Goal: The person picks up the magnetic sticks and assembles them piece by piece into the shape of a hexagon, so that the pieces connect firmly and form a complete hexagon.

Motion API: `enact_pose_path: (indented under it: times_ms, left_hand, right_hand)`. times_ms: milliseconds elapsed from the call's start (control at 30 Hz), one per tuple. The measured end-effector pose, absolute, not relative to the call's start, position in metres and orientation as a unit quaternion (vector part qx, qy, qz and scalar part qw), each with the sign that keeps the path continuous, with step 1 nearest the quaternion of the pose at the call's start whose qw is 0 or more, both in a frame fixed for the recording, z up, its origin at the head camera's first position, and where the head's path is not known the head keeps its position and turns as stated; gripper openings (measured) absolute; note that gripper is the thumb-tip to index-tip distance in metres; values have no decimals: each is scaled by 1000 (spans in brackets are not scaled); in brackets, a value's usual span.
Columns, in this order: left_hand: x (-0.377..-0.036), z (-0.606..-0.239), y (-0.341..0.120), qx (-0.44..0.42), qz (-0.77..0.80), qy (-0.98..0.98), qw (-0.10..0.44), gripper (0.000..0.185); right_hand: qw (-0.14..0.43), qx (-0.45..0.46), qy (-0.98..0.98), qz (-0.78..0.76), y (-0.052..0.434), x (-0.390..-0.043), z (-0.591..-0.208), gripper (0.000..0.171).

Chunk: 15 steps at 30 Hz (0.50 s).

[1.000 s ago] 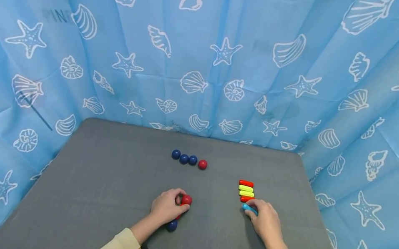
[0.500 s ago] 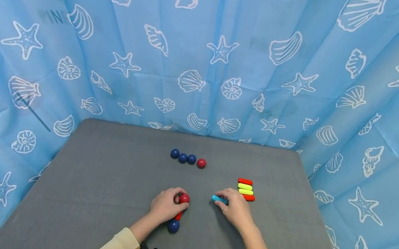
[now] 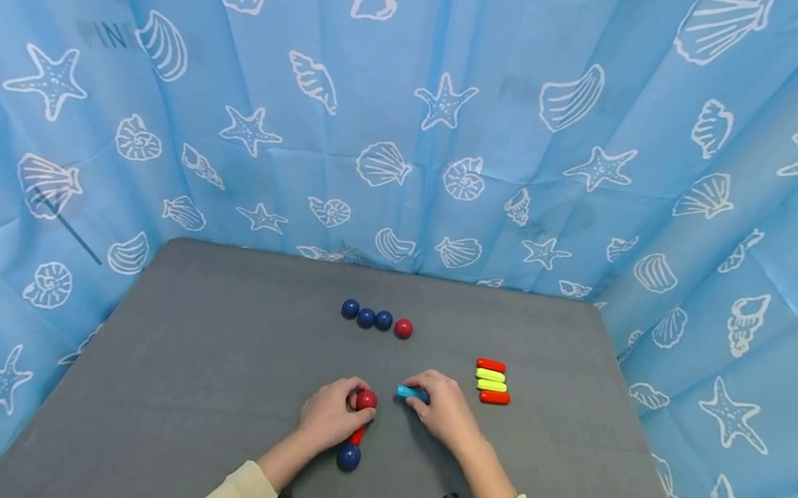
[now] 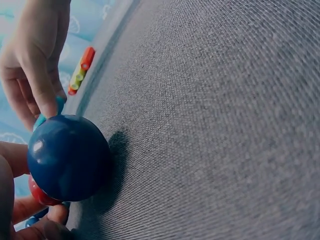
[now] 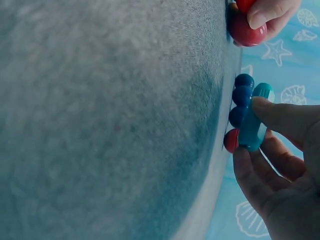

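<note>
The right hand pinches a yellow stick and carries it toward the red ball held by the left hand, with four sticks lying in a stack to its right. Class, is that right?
Not quite: the stick pinched by the right hand is blue, not yellow, as the head and right wrist views show. The rest stands: the left hand holds the red ball, and four sticks lie stacked to the right.

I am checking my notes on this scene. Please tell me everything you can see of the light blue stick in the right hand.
The light blue stick is a short, glossy rod with rounded ends; it looks like plastic. The right hand pinches it between fingertips and thumb, lying roughly level just above the grey table. It sits close to the red ball that the left hand holds, without touching it.
</note>
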<state>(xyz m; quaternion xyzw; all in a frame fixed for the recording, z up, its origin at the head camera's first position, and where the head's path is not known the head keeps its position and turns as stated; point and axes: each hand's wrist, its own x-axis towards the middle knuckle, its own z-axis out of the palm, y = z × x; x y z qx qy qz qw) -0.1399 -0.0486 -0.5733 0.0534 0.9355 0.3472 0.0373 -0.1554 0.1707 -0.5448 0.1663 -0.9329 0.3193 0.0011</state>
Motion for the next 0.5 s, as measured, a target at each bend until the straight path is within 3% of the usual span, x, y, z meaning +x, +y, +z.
enact_pose_path:
  times_ms: [500]
  left_hand:
    - [-140,-576,-49,63,338,939,30,28]
  right_hand:
    - [-11,229,-922,313,158,-162,-547,19]
